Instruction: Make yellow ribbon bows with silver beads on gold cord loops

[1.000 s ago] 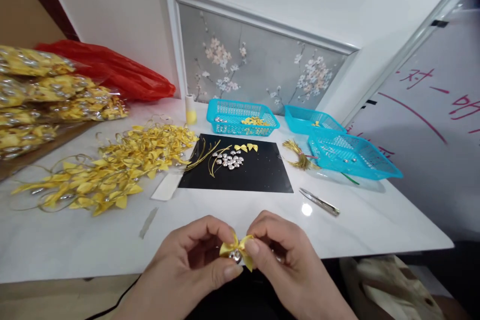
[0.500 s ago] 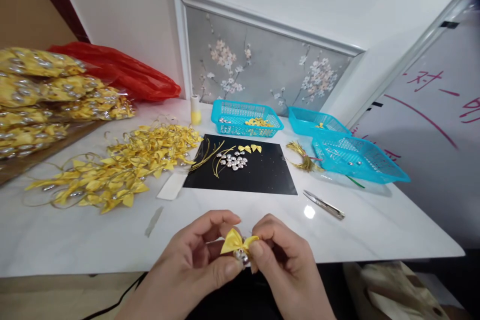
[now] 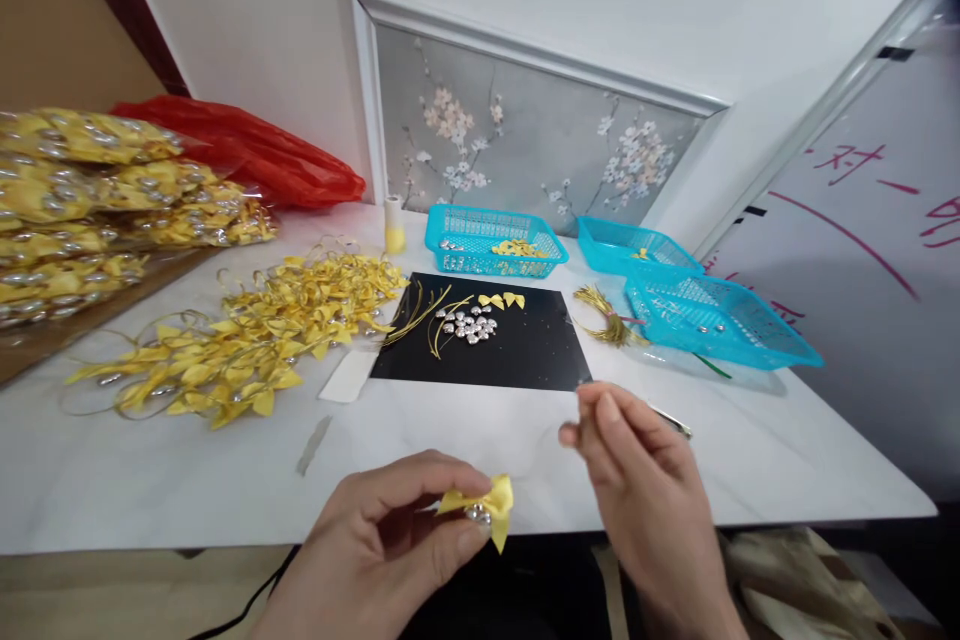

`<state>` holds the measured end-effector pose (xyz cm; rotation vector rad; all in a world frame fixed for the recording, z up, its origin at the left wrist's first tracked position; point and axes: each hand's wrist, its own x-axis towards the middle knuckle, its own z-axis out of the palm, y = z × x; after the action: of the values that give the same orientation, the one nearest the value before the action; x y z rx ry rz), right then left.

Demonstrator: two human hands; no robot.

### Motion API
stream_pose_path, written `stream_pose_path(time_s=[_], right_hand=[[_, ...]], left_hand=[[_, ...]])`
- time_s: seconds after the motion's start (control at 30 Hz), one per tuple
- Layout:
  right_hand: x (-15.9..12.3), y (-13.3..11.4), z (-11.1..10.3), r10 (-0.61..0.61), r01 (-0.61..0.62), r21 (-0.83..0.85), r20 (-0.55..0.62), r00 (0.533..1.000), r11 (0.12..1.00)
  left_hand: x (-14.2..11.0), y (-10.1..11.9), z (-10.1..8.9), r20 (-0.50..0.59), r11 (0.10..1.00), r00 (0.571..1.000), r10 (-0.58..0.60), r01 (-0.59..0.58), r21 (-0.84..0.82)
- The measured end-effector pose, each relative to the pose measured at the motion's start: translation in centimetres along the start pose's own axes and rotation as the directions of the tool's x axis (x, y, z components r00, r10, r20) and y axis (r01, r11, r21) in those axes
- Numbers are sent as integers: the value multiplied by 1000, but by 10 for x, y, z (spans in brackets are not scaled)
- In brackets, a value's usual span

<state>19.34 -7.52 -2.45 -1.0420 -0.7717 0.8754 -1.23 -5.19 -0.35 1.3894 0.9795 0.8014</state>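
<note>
My left hand [image 3: 397, 540] pinches a yellow ribbon bow [image 3: 498, 498] with shiny silver bells [image 3: 478, 514] under its knot, just over the table's front edge. To the right and higher, my right hand [image 3: 637, 470] is raised with thumb and forefinger pressed together. Whatever lies between those fingertips is too small to make out. That hand covers most of the snips [image 3: 671, 420]. Beyond the hands, a black mat [image 3: 517, 360] carries a cluster of silver bells [image 3: 471, 324], two yellow bows [image 3: 502, 300] and some gold cords [image 3: 420, 315].
Finished bows with cords form a heap [image 3: 300, 310] on the left, near bagged ones [image 3: 67, 190] and a red bag [image 3: 255, 155]. Blue baskets [image 3: 495, 266] stand at the back and right [image 3: 727, 335]. A cord bundle [image 3: 607, 320], thread spool [image 3: 394, 225] and white card [image 3: 349, 376] lie around the mat.
My right hand has left the bow and moved up and to the right, now partly over the snips. My left hand keeps hold of the bow, which has turned.
</note>
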Motion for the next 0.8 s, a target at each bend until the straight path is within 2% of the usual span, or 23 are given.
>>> stream_pose_path(time_s=[0.03,0.1,0.2,0.3,0.37,0.43,0.53,0.6,0.67,0.73,0.8], right_hand=[[6,2,-4,-36,36,-4,-70,997,999],[16,7,-12,-122,109,-119,-109,987,987],[18,14,-15,-150,136,-298,-24,988,945],[5,10,-7,-121,164,-352,142,982,921],[-5,3,1,-156,261,-331,312,937,907],[-11,-3,8,-221,374,-273,461,860,886],[-11,-9,15,-281,469,-223,560,779,855],[-8,-13,16,-297,516,-258,579,759,817],[-4,-17,15,-305,590,-337,612,730,734],[-2,-21,13,-291,683,-425,678,675,593],[-1,-25,13,-245,759,-492,745,621,427]], left_hand=[[-1,0,0,-22,999,999,-29,29,-27],[-3,0,2,-62,989,994,-88,80,-122],[-5,1,5,-81,951,983,-164,135,-278],[-5,4,7,-44,915,981,-187,158,-371],[-4,5,7,13,895,984,-177,166,-414],[-1,4,7,90,868,983,-158,182,-461],[4,-2,5,234,846,967,-103,209,-491],[7,-8,0,242,876,968,-67,173,-450],[10,-12,-6,156,942,987,-26,77,-327],[11,-13,-12,37,994,999,14,-9,-113],[11,-10,-13,-66,989,997,38,-29,142]])
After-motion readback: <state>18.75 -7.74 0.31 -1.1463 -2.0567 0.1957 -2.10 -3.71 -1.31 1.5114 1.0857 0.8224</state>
